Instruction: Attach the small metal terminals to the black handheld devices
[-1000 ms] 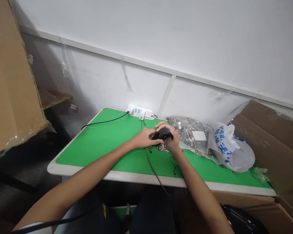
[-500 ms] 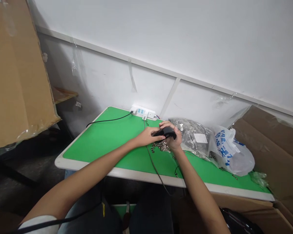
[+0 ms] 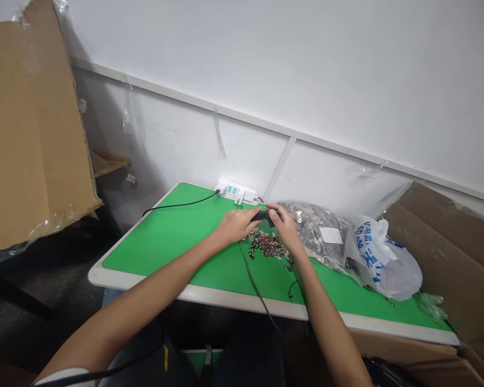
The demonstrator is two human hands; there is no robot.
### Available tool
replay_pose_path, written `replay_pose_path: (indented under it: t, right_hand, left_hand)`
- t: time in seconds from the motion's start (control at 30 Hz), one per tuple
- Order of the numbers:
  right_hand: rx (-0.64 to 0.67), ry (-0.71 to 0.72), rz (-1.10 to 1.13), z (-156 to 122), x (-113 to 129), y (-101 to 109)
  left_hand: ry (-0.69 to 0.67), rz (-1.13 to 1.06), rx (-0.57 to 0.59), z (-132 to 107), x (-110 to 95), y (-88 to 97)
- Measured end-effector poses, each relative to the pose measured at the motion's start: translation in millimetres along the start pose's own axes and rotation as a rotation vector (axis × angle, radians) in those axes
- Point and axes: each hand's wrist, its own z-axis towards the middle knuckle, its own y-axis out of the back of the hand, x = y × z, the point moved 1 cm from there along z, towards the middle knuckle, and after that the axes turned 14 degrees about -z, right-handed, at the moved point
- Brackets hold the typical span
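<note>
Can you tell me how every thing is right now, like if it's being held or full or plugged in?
left hand: pinching the black object
right hand: holding that object's other end
metal parts pile: loose, spread on the mat
clear plastic bag: bulging with metal parts
white plastic bag: puffed up, lying by the clear one
power strip: against the wall
black cable: plugged into the strip, lying across the green mat

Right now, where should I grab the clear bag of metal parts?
Probably its left end, coming from the front with the right hand. That end of the clear bag lies nearest that hand, while the white bag crowds its other end. No handle or neck shows, so take a full handful of plastic.
</note>
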Motion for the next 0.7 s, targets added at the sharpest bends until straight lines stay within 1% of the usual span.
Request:
replay_pose_path:
  t: [0.07, 0.1, 0.17, 0.23, 0.33, 0.4, 0.53, 0.6, 0.7]
  right_hand:
    - [-0.030, -0.009, -0.077, -1, 2, -4]
    - [-0.038, -0.022, -0.065, -2, 2, -5]
    - [-0.047, -0.064, 0.041, -2, 2, -7]
    - [-0.068, -0.115, 0.190, 0, 1, -6]
    - [-0.106, -0.198, 0.385, 2, 0, -1]
    - [-0.107, -0.245, 0.505, 4, 0, 1]
    - [-0.091, -0.281, 0.730, 2, 1, -2]
    - [-0.060, -0.310, 0.813, 1, 1, -9]
    - [0.009, -0.354, 0.870, -2, 1, -22]
  left_hand:
    - [-0.037, 0.058, -0.034, -1, 2, 0.1]
    - [-0.055, 0.078, -0.054, -1, 3, 0.4]
    - [-0.093, 0.099, -0.085, -2, 3, 1.2]
    - [-0.133, 0.075, -0.122, -2, 0, 2.4]
    - [-0.169, -0.034, -0.198, -2, -5, 3.6]
    - [-0.177, -0.113, -0.235, -2, -7, 3.1]
    - [-0.246, -0.178, -0.250, -2, -7, 0.1]
    - [-0.288, -0.183, -0.242, -2, -7, -0.9]
    - [-0.313, -0.239, -0.214, -3, -10, -1.4]
